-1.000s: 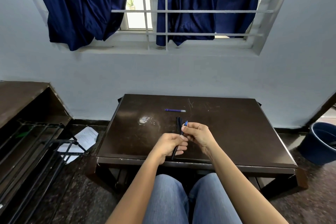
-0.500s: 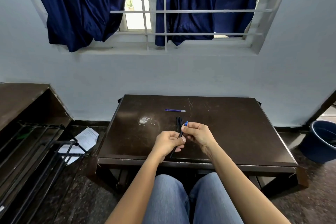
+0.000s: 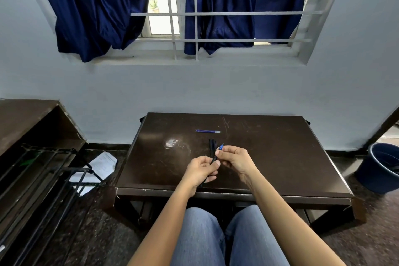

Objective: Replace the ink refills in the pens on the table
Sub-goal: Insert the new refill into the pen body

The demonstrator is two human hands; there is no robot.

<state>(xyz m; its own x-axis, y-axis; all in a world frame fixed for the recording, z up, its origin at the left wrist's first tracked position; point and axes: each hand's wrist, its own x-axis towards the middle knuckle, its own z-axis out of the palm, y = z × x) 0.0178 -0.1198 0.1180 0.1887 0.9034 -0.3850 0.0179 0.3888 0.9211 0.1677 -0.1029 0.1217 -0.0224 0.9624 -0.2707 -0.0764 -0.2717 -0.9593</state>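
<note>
The left hand (image 3: 200, 170) curls round a black pen (image 3: 214, 159) above the tabletop's (image 3: 280, 157) near edge. The right hand (image 3: 236, 161), just beside it, pinches the pen's blue tip (image 3: 221, 147). A blue refill (image 3: 207, 131) (lying crosswise) sits toward the far edge, apart from both.

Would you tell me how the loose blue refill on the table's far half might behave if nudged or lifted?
The blue refill looks like a thin round tube, so it would probably roll on the glossy table when nudged sideways. Being so slim, it is likely very light and somewhat bendy.
</note>
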